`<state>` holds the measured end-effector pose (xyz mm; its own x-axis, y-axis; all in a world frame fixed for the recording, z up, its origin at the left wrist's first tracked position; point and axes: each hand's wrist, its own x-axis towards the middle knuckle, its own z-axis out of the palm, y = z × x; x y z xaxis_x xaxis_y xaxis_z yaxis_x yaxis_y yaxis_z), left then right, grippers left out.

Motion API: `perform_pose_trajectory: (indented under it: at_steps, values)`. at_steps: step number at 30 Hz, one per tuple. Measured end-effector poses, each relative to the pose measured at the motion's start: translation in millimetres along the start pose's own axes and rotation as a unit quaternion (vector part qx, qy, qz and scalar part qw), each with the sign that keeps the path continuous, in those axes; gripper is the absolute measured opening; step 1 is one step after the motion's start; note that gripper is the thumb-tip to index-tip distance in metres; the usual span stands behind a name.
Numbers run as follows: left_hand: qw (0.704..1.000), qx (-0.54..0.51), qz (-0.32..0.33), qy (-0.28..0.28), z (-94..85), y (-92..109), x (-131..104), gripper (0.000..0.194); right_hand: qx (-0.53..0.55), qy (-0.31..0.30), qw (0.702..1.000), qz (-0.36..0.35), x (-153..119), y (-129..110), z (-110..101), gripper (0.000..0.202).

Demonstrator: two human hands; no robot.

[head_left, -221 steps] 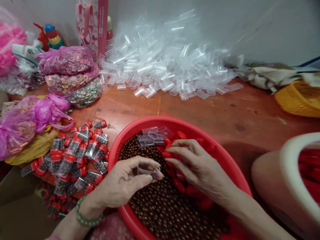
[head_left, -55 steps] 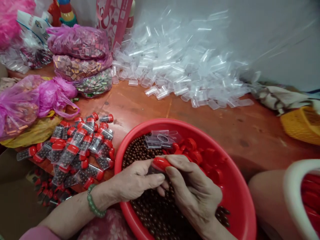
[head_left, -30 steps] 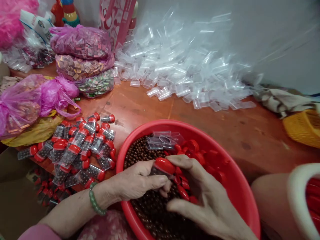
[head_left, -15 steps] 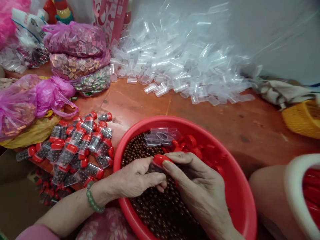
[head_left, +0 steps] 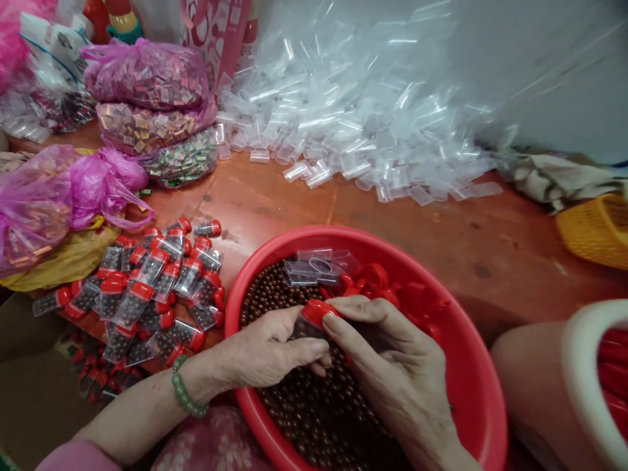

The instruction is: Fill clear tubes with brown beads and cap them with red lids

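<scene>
Over a large red basin (head_left: 338, 232), my left hand (head_left: 272, 347) is closed around a small clear plastic tube (head_left: 305, 327). My right hand (head_left: 400, 360) pinches the red cap (head_left: 316, 310) on the tube's upper end; whether the cap is fully seated cannot be made out. Small shiny brown balls (head_left: 279, 284) fill the basin's left and near part. Several clear tubes (head_left: 307, 271) lie on the balls behind my hands. Loose red caps (head_left: 380, 278) are heaped on the basin's right side, partly covered by my right hand.
Filled, capped tubes (head_left: 147, 294) lie piled left of the basin, more in a box below. Pink bags (head_left: 147, 78) of small pieces stand back left. A heap of clear tubes (head_left: 343, 131) covers the back. At right are a yellow basket (head_left: 593, 229) and a white-rimmed tub (head_left: 579, 366).
Both hands keep the same grip on the tube and cap, with only a very slight shift. The view has moved a little.
</scene>
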<state>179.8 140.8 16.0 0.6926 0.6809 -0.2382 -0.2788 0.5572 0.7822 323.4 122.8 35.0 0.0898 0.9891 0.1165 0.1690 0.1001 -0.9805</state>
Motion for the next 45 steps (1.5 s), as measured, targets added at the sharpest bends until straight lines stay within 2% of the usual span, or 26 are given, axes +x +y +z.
perform_pose_trajectory:
  at_steps: [4, 9, 13, 15, 18, 23, 27, 28, 31, 36, 39, 42, 45]
  values:
    - [1.0, 0.006, 0.001, -0.003, 0.6, 0.8, -0.6, 0.023, -0.02, -0.049, 0.998, -0.03, 2.5, -2.2, -4.8, 0.011]
    - [0.998, 0.063, 0.0, -0.001, 2.1, 5.3, -0.6, 0.006, -0.108, -0.103, 0.984, -0.096, 2.0, 5.4, -20.6, 0.023]
    - [0.992, 0.118, -0.045, -0.01, 3.0, 6.1, -1.5, 0.01, -0.146, -0.182, 0.966, -0.111, 1.3, 7.4, -32.4, 0.022]
    - [0.993, 0.109, -0.05, -0.018, 2.1, 3.8, -1.6, 0.009, -0.147, -0.203, 0.961, -0.112, 2.0, 5.8, -33.4, 0.021]
    - [0.997, 0.063, -0.029, -0.022, -0.1, -0.8, -1.0, 0.01, -0.163, -0.186, 0.957, -0.151, 3.9, 2.9, -30.0, 0.022]
    - [1.0, 0.022, -0.015, -0.014, -1.7, -0.1, -0.8, 0.044, -0.247, -0.182, 0.922, -0.236, 5.3, 0.6, -25.1, 0.014]
    - [0.997, -0.051, -0.044, 0.03, -2.0, 1.1, -0.6, 0.043, -0.372, -0.166, 0.867, -0.285, 1.7, 5.5, -17.8, 0.066]
    - [0.995, -0.072, -0.051, 0.034, -2.2, 0.4, -0.3, 0.043, -0.396, -0.153, 0.855, -0.298, 0.8, 7.6, -15.0, 0.068]
    - [0.993, -0.102, -0.05, 0.031, -2.4, -2.8, 0.6, 0.041, -0.43, -0.117, 0.832, -0.331, 0.0, 13.0, -7.9, 0.051]
    - [0.993, -0.115, -0.039, 0.009, -1.9, -3.8, -0.4, 0.041, -0.426, -0.092, 0.809, -0.395, 4.1, 14.8, -6.3, 0.052]
    - [0.991, -0.127, -0.05, 0.008, -1.4, -3.7, -1.6, 0.046, -0.41, -0.089, 0.809, -0.413, 5.9, 14.1, -7.6, 0.054]
    - [0.987, -0.139, -0.072, 0.026, -0.5, -5.0, -0.7, 0.059, -0.4, -0.093, 0.811, -0.417, 5.9, 14.4, -7.8, 0.056]
    - [0.983, -0.145, -0.097, 0.059, 1.6, -5.6, 2.6, 0.068, -0.402, -0.122, 0.806, -0.418, 5.6, 16.2, -7.9, 0.058]
